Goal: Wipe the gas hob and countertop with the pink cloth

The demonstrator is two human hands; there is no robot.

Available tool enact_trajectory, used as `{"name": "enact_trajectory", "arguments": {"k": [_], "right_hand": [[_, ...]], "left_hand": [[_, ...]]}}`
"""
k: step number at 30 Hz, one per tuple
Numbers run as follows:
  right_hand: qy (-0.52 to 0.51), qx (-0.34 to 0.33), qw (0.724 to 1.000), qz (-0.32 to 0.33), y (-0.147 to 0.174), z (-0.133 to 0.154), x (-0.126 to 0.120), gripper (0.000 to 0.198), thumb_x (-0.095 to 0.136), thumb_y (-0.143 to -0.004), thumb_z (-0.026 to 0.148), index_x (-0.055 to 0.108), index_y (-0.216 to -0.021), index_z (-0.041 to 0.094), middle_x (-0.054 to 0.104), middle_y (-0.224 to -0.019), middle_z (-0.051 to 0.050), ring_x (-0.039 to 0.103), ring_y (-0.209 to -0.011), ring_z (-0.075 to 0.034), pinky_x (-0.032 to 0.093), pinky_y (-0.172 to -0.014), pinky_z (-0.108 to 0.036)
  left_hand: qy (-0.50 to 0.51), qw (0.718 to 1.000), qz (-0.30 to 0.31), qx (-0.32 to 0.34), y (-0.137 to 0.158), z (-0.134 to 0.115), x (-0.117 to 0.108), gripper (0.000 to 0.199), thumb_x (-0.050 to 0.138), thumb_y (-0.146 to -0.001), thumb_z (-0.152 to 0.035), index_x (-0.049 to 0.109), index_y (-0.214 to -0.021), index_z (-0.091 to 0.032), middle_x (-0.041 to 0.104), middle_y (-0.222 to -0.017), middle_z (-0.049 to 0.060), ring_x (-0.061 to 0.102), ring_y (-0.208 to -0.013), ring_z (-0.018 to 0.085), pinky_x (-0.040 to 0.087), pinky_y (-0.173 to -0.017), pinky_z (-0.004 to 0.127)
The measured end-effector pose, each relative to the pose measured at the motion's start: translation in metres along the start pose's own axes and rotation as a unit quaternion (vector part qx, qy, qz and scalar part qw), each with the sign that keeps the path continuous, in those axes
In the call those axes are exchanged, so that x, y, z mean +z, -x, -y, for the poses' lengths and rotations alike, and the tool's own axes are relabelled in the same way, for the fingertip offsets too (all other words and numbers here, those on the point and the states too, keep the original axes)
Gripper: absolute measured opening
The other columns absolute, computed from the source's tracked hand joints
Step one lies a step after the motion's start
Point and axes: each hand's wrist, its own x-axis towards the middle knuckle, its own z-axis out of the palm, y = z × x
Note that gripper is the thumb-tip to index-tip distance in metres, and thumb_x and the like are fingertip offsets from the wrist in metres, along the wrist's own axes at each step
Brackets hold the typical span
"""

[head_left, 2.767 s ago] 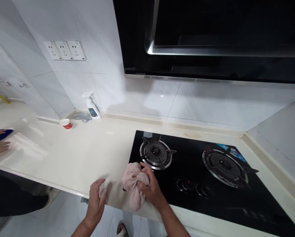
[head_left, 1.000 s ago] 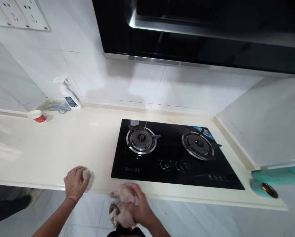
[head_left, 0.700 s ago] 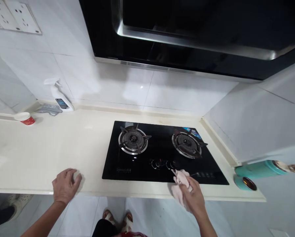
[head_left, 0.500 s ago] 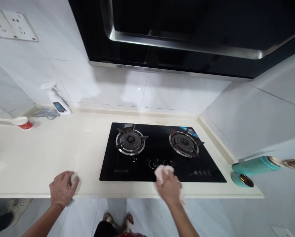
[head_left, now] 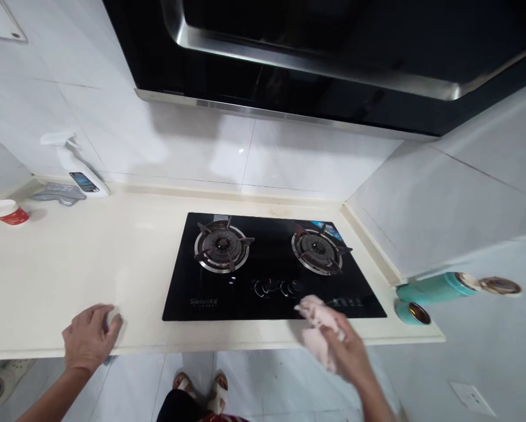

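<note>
My right hand point(head_left: 347, 351) grips a crumpled pale pink cloth point(head_left: 318, 331) at the front edge of the black gas stove point(head_left: 263, 234). One end of the cloth reaches over the stove's front edge, right of the two control knobs; the rest hangs by the counter edge. At the left, my left hand point(head_left: 91, 337) rests on the counter's front edge with nothing in it, its thumb apart from its loosely bent fingers. Two burners with pan supports, the left burner point(head_left: 222, 245) and the right burner point(head_left: 318, 249), sit on the stove.
A black range hood point(head_left: 289, 76) hangs low over the stove. On the cream counter point(head_left: 126, 258) stand a white spray bottle point(head_left: 80, 170), a grey cloth point(head_left: 60, 193) and a red-and-white paper cup point(head_left: 10, 212). At the right are a teal flask point(head_left: 438, 287) and its cup point(head_left: 410, 313).
My right hand has moved right with the cloth, uncovering the knobs. My left hand stays on the counter edge. The whole view has shifted slightly to the right.
</note>
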Motion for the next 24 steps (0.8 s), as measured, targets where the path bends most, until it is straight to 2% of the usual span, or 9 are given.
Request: {"name": "enact_trajectory", "arguments": {"k": [3, 5, 8, 11, 15, 17, 20, 22, 24], "right_hand": [[0.097, 0.031, 0.993, -0.067, -0.056, -0.033, -0.035, 0.055, 0.046, -0.085, 0.053, 0.067, -0.124, 0.021, 0.061, -0.132, -0.018, 0.061, -0.117, -0.032, 0.05, -0.094, -0.045], [0.128, 0.051, 0.988, -0.069, -0.084, -0.036, -0.031, 0.051, 0.051, -0.082, 0.051, 0.07, -0.118, 0.02, 0.055, -0.137, -0.021, 0.056, -0.123, -0.038, 0.045, -0.097, -0.056], [0.214, 0.027, 0.976, -0.021, -0.097, -0.022, -0.002, 0.041, 0.058, -0.08, 0.046, 0.072, -0.116, 0.031, 0.055, -0.138, -0.014, 0.053, -0.12, -0.039, 0.039, -0.096, -0.065], [0.299, -0.028, 0.954, 0.026, -0.077, -0.005, 0.029, 0.042, 0.054, -0.086, 0.038, 0.068, -0.125, 0.036, 0.052, -0.142, -0.008, 0.05, -0.119, -0.035, 0.04, -0.096, -0.062], [0.338, -0.059, 0.939, 0.001, -0.02, 0.013, 0.068, 0.043, 0.049, -0.088, 0.035, 0.069, -0.125, 0.029, 0.057, -0.131, -0.012, 0.053, -0.11, -0.034, 0.045, -0.09, -0.056], [0.279, -0.112, 0.954, 0.015, 0.01, 0.027, 0.092, 0.04, 0.051, -0.086, 0.035, 0.071, -0.119, 0.029, 0.06, -0.127, -0.01, 0.056, -0.108, -0.032, 0.047, -0.092, -0.052], [0.097, -0.174, 0.977, 0.077, 0.047, 0.054, 0.122, 0.036, 0.052, -0.081, 0.03, 0.073, -0.11, 0.029, 0.064, -0.12, -0.006, 0.06, -0.111, -0.028, 0.048, -0.099, -0.044], [-0.011, -0.143, 0.985, 0.095, 0.06, 0.066, 0.125, 0.032, 0.053, -0.08, 0.03, 0.071, -0.107, 0.029, 0.067, -0.115, -0.006, 0.063, -0.109, -0.027, 0.051, -0.097, -0.04], [-0.061, -0.065, 0.995, 0.043, 0.06, 0.063, 0.11, 0.036, 0.059, -0.079, 0.038, 0.068, -0.112, 0.027, 0.069, -0.113, -0.005, 0.065, -0.103, -0.027, 0.054, -0.091, -0.039]], "left_hand": [[-0.001, 1.0, -0.006, 0.002, 0.0, -0.001, 0.0, 0.039, 0.039, -0.089, -0.054, 0.061, -0.106, -0.027, 0.062, -0.122, 0.008, 0.052, -0.122, 0.035, 0.041, -0.102, 0.058], [-0.004, 1.0, 0.002, 0.005, -0.001, -0.003, -0.001, 0.041, 0.039, -0.089, -0.053, 0.063, -0.106, -0.024, 0.062, -0.122, 0.012, 0.052, -0.122, 0.037, 0.042, -0.101, 0.059], [-0.012, 1.0, 0.014, 0.007, -0.001, -0.003, -0.002, 0.043, 0.04, -0.089, -0.051, 0.064, -0.108, -0.021, 0.061, -0.124, 0.016, 0.051, -0.123, 0.038, 0.041, -0.1, 0.059], [-0.015, 1.0, 0.01, 0.009, -0.001, 0.0, -0.001, 0.042, 0.041, -0.09, -0.05, 0.065, -0.108, -0.021, 0.061, -0.125, 0.016, 0.051, -0.124, 0.038, 0.041, -0.101, 0.059], [-0.009, 1.0, -0.001, 0.022, 0.0, 0.007, 0.005, 0.04, 0.042, -0.092, -0.051, 0.065, -0.109, -0.023, 0.062, -0.124, 0.013, 0.051, -0.124, 0.036, 0.042, -0.101, 0.058], [-0.01, 1.0, -0.007, 0.025, 0.001, 0.008, 0.008, 0.038, 0.043, -0.092, -0.05, 0.065, -0.109, -0.024, 0.063, -0.123, 0.011, 0.052, -0.123, 0.036, 0.042, -0.101, 0.058], [-0.017, 0.999, -0.02, 0.028, 0.002, 0.006, 0.008, 0.036, 0.045, -0.091, -0.046, 0.066, -0.108, -0.021, 0.064, -0.122, 0.012, 0.052, -0.122, 0.035, 0.043, -0.099, 0.055], [-0.021, 0.999, -0.029, 0.033, 0.003, 0.005, 0.008, 0.036, 0.047, -0.09, -0.044, 0.067, -0.108, -0.02, 0.065, -0.121, 0.013, 0.054, -0.12, 0.034, 0.043, -0.098, 0.053], [-0.026, 0.998, -0.035, 0.035, 0.004, 0.004, 0.008, 0.035, 0.047, -0.091, -0.043, 0.067, -0.109, -0.019, 0.065, -0.12, 0.013, 0.054, -0.118, 0.032, 0.043, -0.097, 0.051]]}}
